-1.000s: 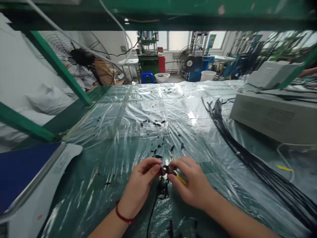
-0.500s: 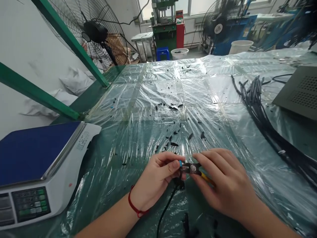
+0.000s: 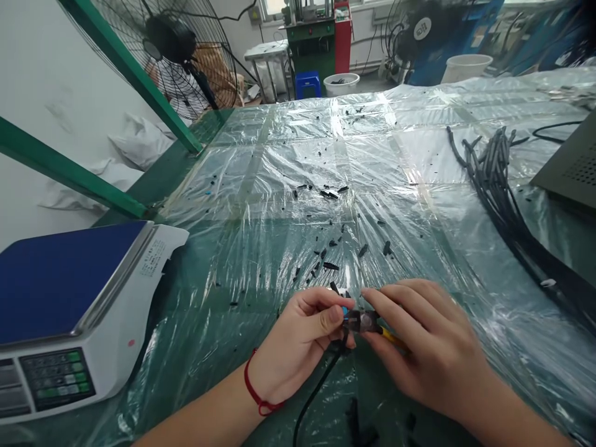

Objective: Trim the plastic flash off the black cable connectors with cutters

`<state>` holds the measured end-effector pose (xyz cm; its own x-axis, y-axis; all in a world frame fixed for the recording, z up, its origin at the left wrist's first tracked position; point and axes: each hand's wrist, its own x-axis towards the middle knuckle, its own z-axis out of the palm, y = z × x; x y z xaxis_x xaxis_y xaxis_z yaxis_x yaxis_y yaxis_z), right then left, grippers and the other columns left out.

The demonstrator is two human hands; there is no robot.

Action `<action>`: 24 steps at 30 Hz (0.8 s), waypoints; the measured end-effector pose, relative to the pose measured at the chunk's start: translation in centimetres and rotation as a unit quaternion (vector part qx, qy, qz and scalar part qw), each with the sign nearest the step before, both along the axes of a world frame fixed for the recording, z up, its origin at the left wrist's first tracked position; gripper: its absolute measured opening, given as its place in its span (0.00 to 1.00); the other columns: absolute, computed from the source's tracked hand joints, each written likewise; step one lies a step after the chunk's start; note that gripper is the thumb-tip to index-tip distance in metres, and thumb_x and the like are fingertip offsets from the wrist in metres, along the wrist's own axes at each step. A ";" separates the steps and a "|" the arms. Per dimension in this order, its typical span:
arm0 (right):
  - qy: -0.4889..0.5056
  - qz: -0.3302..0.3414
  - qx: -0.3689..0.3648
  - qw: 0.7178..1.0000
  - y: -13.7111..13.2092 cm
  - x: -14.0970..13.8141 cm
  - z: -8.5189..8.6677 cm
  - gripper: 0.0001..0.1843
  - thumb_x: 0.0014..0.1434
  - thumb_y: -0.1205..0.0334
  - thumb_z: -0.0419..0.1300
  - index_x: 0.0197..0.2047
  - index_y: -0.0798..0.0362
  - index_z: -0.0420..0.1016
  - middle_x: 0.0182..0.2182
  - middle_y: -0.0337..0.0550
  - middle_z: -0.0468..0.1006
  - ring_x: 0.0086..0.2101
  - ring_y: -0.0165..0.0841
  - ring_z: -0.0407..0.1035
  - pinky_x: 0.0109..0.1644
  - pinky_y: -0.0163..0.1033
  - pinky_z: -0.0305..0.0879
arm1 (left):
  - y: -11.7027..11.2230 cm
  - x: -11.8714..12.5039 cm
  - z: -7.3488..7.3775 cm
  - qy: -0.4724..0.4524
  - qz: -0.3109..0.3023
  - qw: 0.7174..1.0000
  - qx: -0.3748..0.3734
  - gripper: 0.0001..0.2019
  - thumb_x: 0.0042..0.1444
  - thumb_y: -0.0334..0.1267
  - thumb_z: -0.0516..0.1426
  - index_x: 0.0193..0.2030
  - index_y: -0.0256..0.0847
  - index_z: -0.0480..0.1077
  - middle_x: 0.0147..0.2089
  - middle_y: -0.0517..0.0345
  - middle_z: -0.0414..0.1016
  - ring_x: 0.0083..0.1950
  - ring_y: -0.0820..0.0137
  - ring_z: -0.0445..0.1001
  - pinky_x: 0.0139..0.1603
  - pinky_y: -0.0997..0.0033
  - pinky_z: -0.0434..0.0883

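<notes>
Between thumb and fingers, my left hand [image 3: 302, 335] pinches the end of a black cable [image 3: 316, 391], where a small bit of blue [image 3: 345, 310] shows. The cable runs down from there toward the bottom edge of the view. My right hand [image 3: 428, 341] is wrapped round a pair of cutting pliers [image 3: 365, 321] with yellow handles. Their jaws point left and meet the cable end at my left fingertips. What exactly lies between the jaws is too small to make out. Black scraps [image 3: 330, 266] are scattered just beyond my hands.
A weighing scale [image 3: 74, 273] stands at the left. Plastic sheeting [image 3: 288, 236] covers the table. To the right lie a bundle of black cables [image 3: 507, 198] and a grey metal box [image 3: 570, 161]. A green frame [image 3: 125, 68] rises at the left, before a large fan [image 3: 170, 46].
The plier jaws appear more closed at the cable end. Both hands stay nearly in place, while the view has tilted slightly down and left.
</notes>
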<state>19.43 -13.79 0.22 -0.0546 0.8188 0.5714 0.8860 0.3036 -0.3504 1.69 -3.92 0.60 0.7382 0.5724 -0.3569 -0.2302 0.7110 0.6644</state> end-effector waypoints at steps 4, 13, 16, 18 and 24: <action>0.006 0.011 -0.004 1.000 -0.1 0.0 -0.1 0.18 0.65 0.63 0.63 0.56 0.61 0.74 0.40 0.49 0.78 0.42 0.41 0.69 0.48 0.48 0.66 | -0.1 0.2 0.0 -0.011 0.010 1.000 -0.006 0.08 0.51 0.37 0.72 0.35 0.38 0.82 0.28 0.60 0.77 0.28 0.74 0.79 0.31 0.79 0.77; 0.005 0.027 -0.020 0.999 -0.5 -0.2 0.0 0.16 0.67 0.64 0.61 0.56 0.60 0.72 0.36 0.48 0.78 0.36 0.39 0.68 0.40 0.46 0.64 | -0.3 0.3 0.7 -0.015 0.016 1.000 -0.007 0.09 0.50 0.37 0.73 0.33 0.36 0.81 0.27 0.60 0.75 0.25 0.75 0.78 0.29 0.79 0.75; 0.001 0.030 -0.020 0.999 -0.7 -0.2 0.0 0.14 0.67 0.64 0.60 0.54 0.60 0.72 0.34 0.47 0.77 0.34 0.39 0.67 0.37 0.45 0.62 | -0.3 0.2 0.7 -0.013 0.013 1.000 -0.004 0.09 0.50 0.38 0.73 0.33 0.36 0.81 0.26 0.61 0.74 0.25 0.75 0.77 0.29 0.79 0.75; -0.001 0.033 -0.026 0.999 -0.7 -0.2 0.1 0.12 0.67 0.64 0.60 0.51 0.61 0.73 0.31 0.46 0.75 0.31 0.38 0.66 0.34 0.44 0.60 | -0.3 0.3 0.6 -0.016 0.010 1.000 -0.003 0.09 0.51 0.38 0.73 0.33 0.36 0.81 0.26 0.61 0.74 0.25 0.75 0.77 0.29 0.79 0.75; 0.001 0.022 -0.021 1.000 -0.1 -0.3 0.0 0.07 0.68 0.65 0.58 0.46 0.60 0.72 0.28 0.44 0.73 0.29 0.36 0.65 0.31 0.42 0.57 | 0.0 0.3 0.4 0.022 0.026 0.999 0.023 0.05 0.57 0.36 0.69 0.38 0.38 0.82 0.33 0.59 0.77 0.29 0.76 0.78 0.33 0.79 0.75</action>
<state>19.14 -13.90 0.18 -0.0899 0.8386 0.5373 0.8714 0.3275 -0.3653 1.96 -3.95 1.04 0.6918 0.6258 -0.3604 -0.2352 0.6671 0.7068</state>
